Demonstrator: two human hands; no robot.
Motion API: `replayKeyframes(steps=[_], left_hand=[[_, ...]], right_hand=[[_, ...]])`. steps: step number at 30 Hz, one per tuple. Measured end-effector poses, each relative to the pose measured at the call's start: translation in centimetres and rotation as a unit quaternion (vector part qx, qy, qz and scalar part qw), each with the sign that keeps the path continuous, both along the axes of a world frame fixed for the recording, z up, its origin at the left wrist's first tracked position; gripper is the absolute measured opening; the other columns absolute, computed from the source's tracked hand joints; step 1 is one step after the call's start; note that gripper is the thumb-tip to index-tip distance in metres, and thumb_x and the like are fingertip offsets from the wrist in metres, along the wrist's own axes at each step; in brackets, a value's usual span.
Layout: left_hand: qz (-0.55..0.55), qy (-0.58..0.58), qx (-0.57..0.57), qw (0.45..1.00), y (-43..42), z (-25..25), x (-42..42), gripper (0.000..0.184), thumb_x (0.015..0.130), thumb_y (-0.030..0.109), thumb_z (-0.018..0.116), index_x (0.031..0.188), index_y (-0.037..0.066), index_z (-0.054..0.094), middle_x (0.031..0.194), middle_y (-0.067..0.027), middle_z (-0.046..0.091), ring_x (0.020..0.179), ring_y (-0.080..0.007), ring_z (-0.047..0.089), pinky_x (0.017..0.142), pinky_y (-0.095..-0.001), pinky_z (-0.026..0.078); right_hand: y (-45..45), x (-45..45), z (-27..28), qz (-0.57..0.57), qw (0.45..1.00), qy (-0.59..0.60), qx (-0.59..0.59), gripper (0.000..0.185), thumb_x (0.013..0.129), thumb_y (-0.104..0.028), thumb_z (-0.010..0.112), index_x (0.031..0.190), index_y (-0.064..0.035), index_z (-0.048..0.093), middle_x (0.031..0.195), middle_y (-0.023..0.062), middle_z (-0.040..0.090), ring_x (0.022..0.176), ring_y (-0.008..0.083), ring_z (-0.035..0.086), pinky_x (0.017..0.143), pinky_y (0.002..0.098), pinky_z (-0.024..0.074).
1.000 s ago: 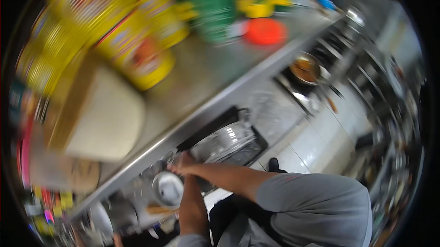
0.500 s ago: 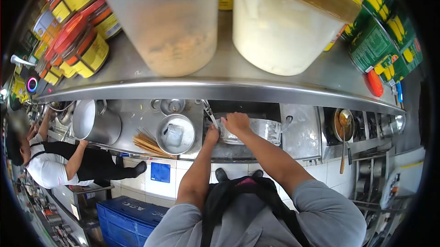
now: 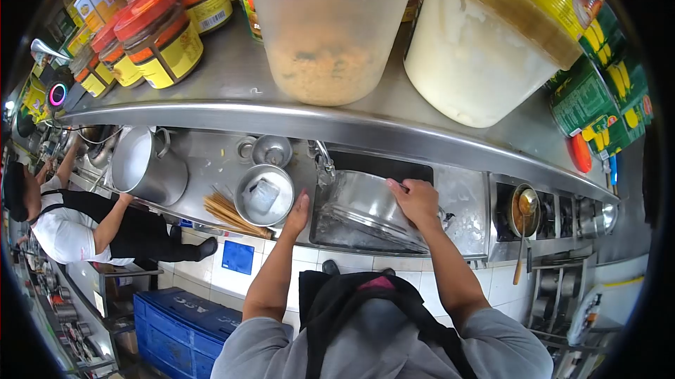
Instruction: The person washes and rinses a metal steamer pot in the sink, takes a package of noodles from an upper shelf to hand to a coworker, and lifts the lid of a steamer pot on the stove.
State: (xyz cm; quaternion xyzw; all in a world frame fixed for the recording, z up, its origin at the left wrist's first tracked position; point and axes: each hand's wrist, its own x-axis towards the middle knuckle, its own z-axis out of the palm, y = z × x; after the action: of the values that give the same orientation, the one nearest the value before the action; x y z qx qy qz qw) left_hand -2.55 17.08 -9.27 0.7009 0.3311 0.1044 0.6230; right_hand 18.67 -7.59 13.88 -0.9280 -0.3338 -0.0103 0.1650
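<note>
A large metal pot [image 3: 369, 193] lies tilted in the sink basin [image 3: 320, 233], under the metal faucet [image 3: 323, 161]. My right hand [image 3: 416, 201] grips the pot's rim at its right side, fingers closed. To the left of the basin my left hand [image 3: 299, 213] is raised and holds nothing, its fingers extended. Just beside it stands a metal bowl [image 3: 244, 203] with a pale, wet-looking block [image 3: 262, 197] inside. Behind that bowl is a smaller metal bowl [image 3: 272, 150].
A steel shelf [image 3: 232, 110] with tubs, jars and cans runs above the sink. Wooden sticks [image 3: 228, 216] and a tall pot [image 3: 165, 171] stand left, near a co-worker [image 3: 77, 228]. At right, a pan [image 3: 520, 221] with a ladle sits on the stove.
My left hand has moved left, away from the faucet and pot. My right hand has shifted right along the rim, and the pot is now tilted differently. The view has steadied.
</note>
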Motion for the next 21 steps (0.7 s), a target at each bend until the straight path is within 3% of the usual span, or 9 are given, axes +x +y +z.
replayKeyframes(steps=[2,4,8,10,13,15,16,18,21], left_hand=[[0.009,-0.051,-0.049,0.997,0.8,-0.7,0.9,0.07,0.105,0.053,0.036,0.156,0.006,0.031,0.16,-0.0172,0.034,0.149,-0.0279,0.028,0.12,-0.0353,0.023],[0.066,-0.11,-0.278,0.952,0.6,0.8,2.6,0.073,0.104,0.055,0.04,0.158,0.007,0.027,0.157,-0.0135,0.039,0.145,-0.026,0.035,0.117,-0.0358,0.028],[0.112,-0.16,-0.308,0.931,1.1,5.0,3.7,0.058,0.101,0.059,0.045,0.138,0.016,0.054,0.132,-0.0032,0.059,0.117,-0.0196,0.053,0.101,-0.0373,0.041],[0.119,-0.148,-0.251,0.949,2.1,5.1,3.3,0.053,0.1,0.056,0.05,0.135,0.017,0.057,0.13,-0.003,0.06,0.116,-0.0195,0.054,0.099,-0.0366,0.042],[0.115,-0.178,-0.194,0.958,1.5,4.5,4.7,0.032,0.104,0.033,0.048,0.125,0.011,0.059,0.116,-0.0056,0.064,0.103,-0.0196,0.063,0.092,-0.0405,0.051],[0.081,-0.259,-0.363,0.891,2.9,1.7,5.0,0.033,0.106,0.035,0.046,0.124,0.008,0.053,0.118,-0.0083,0.061,0.105,-0.022,0.061,0.092,-0.0414,0.053],[0.121,-0.234,-0.269,0.926,1.9,2.7,4.9,0.035,0.106,0.034,0.045,0.129,0.009,0.052,0.125,-0.0094,0.06,0.11,-0.0239,0.061,0.095,-0.0435,0.052],[0.2,-0.218,-0.27,0.916,-0.3,4.8,5.2,0.044,0.104,0.031,0.049,0.142,0.009,0.048,0.14,-0.0125,0.054,0.122,-0.028,0.057,0.105,-0.0447,0.047],[0.142,-0.241,-0.266,0.922,0.8,2.6,5.0,0.053,0.104,0.039,0.047,0.141,0.002,0.046,0.139,-0.0141,0.054,0.125,-0.0277,0.055,0.109,-0.0417,0.042]], right_hand=[[-1.1,-0.5,0.6,-0.003,0.999,0.016,0.028,0.067,0.086,-0.066,0.06,0.061,-0.0048,0.064,0.065,0.0175,0.063,0.065,0.0399,0.062,0.062,0.0488,0.0478],[-2.1,-0.7,0.7,0.022,0.997,0.034,0.068,0.069,0.085,-0.067,0.062,0.057,-0.0038,0.06,0.057,0.0173,0.058,0.059,0.0397,0.059,0.056,0.0471,0.0444],[-2.6,-1.7,0.6,0.012,0.99,0.03,0.135,0.07,0.083,-0.067,0.065,0.053,-0.0047,0.057,0.052,0.0165,0.053,0.052,0.0391,0.053,0.051,0.0452,0.0405],[-3.6,-0.2,-2.1,0.017,0.99,0.036,0.137,0.068,0.081,-0.067,0.068,0.053,-0.0066,0.058,0.049,0.0147,0.052,0.047,0.0357,0.05,0.048,0.0439,0.0383],[-5.1,0.5,-3.8,0.019,0.971,0.1,0.218,0.064,0.079,-0.068,0.07,0.055,-0.0089,0.061,0.049,0.0122,0.052,0.046,0.0295,0.053,0.049,0.0437,0.0402],[-6.3,0.5,-3.5,0.037,0.981,0.024,0.187,0.065,0.078,-0.071,0.067,0.058,-0.009,0.062,0.058,0.0148,0.058,0.058,0.0367,0.06,0.054,0.0486,0.0442],[-6.6,0.6,-3.7,0.035,0.987,0.028,0.156,0.069,0.077,-0.075,0.064,0.056,-0.0084,0.06,0.06,0.0165,0.058,0.063,0.0394,0.061,0.057,0.0507,0.0447],[-6.8,0.3,-3.6,0.042,0.98,0.019,0.192,0.076,0.077,-0.076,0.062,0.053,-0.005,0.05,0.058,0.0175,0.052,0.061,0.0384,0.056,0.057,0.0501,0.0403],[-6.8,1.0,-5.0,0.032,0.981,0.016,0.193,0.077,0.078,-0.077,0.061,0.055,-0.0037,0.052,0.062,0.0176,0.055,0.067,0.0383,0.059,0.06,0.0496,0.0434]])
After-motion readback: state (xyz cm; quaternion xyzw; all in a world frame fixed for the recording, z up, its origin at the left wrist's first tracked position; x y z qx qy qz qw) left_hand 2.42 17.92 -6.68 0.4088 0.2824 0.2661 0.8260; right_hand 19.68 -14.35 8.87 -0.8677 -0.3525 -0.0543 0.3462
